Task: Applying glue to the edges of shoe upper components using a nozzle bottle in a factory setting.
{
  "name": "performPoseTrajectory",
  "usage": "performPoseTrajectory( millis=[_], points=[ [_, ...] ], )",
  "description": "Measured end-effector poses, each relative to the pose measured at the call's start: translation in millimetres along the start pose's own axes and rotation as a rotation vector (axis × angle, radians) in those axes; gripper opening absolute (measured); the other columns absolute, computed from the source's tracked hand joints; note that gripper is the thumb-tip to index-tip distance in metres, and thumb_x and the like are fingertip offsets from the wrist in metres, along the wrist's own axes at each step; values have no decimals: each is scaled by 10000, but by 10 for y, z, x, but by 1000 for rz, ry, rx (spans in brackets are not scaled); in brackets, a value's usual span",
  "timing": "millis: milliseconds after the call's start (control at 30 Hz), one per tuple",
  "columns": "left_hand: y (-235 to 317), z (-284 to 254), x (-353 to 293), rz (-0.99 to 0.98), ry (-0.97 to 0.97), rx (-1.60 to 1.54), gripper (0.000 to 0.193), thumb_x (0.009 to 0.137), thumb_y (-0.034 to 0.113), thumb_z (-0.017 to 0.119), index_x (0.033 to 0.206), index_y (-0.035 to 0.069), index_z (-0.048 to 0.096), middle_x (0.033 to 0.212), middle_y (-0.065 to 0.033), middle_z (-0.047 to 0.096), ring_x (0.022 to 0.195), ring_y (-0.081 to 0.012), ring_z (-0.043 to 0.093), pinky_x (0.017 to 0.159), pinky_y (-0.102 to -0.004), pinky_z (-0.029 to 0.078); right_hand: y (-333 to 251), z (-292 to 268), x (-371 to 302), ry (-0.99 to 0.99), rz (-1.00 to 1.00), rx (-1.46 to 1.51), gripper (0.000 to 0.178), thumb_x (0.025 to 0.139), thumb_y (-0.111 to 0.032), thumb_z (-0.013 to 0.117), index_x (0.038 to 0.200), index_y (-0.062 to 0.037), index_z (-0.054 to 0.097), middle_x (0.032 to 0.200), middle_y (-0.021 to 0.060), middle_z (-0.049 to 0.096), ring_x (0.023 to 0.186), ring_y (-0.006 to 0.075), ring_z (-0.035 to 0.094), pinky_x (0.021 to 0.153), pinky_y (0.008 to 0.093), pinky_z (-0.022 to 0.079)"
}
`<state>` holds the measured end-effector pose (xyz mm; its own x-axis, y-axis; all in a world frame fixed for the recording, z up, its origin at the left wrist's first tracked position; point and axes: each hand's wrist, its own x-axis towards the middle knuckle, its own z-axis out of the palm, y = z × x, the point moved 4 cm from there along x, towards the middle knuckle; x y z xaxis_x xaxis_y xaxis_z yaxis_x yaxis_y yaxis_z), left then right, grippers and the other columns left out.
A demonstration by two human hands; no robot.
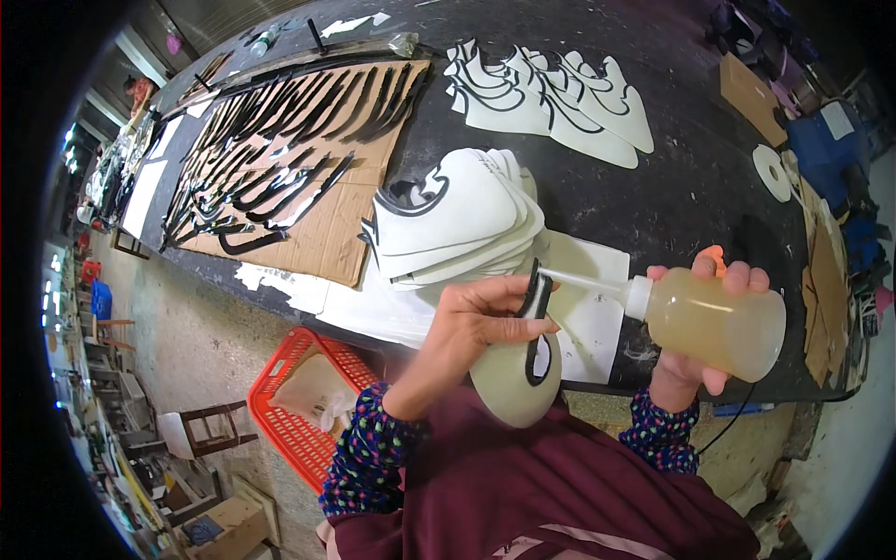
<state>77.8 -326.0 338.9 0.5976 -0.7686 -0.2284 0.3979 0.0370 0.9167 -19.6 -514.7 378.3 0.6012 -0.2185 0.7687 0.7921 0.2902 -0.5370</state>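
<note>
My left hand (471, 322) pinches a pale, curved shoe-upper-like piece (515, 387) between thumb and fingers. A black strip (536, 308) runs along the piece's inner edge. My right hand (686, 371) is wrapped round a clear squeeze bottle (714, 322) of cloudy yellowish liquid, tipped on its side. Its long thin nozzle (583, 280) points left, with the tip at the upper end of the black strip; whether it touches, I cannot tell. Just beyond my left hand lies a stack of similar white pieces (457, 219), the top one with black edging.
More black-edged white pieces (560, 103) lie farther back on the dark table (691, 187). To the left, a cardboard sheet (313, 247) carries rows of black strips (289, 121). A red plastic basket (289, 429) stands below the near edge, close to a wooden stool (210, 429). A white roll (771, 173) lies at the right.
</note>
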Motion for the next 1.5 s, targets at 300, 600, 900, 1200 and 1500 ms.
performPoseTrajectory(
  millis=[300, 600, 900, 1200, 1500],
  points=[
    [-40, 33, 26, -6, 5, 44, 309, 738, -40, 633, 1042, -29, 580, 844, -97, 654, 780, -118, 609, 718, -219, 480, -7, -87, -89, 168, 24, -49, 837, 510, -303, 845, 1150, -147, 329, 1126, -22, 399, 1133, 239, 398, 894, 597, 391],
    [-68, 67, 60, -70, 17, -77, 295, 734, -41, 631, 1023, -36, 574, 827, -107, 652, 764, -134, 614, 698, -227, 484, -32, -156, -150, 91, 1, -56, 816, 562, -241, 832, 1196, -168, 324, 1156, 4, 432, 1124, 280, 417, 889, 572, 411],
    [-100, 132, 95, -96, 13, -58, 280, 735, -34, 634, 1009, -39, 579, 820, -105, 653, 759, -126, 609, 695, -218, 475, -55, -192, -199, 6, 26, 43, 826, 567, -230, 832, 1210, -168, 316, 1151, 11, 444, 1114, 287, 423, 897, 565, 409],
    [-162, 175, 135, -97, -1, 4, 267, 741, -36, 629, 1006, -26, 592, 821, -97, 654, 751, -117, 606, 701, -219, 477, -60, -193, -218, 49, 42, 19, 807, 555, -248, 835, 1192, -163, 348, 1150, 21, 451, 1108, 281, 440, 889, 563, 422],
    [-179, 286, 233, -104, -41, 81, 276, 743, -48, 622, 1017, -30, 593, 815, -95, 652, 762, -117, 609, 698, -218, 478, -40, -412, -277, 92, 77, 78, 765, 600, -299, 802, 1202, -140, 358, 1150, 32, 435, 1151, 287, 399, 919, 588, 375]
  ],
)
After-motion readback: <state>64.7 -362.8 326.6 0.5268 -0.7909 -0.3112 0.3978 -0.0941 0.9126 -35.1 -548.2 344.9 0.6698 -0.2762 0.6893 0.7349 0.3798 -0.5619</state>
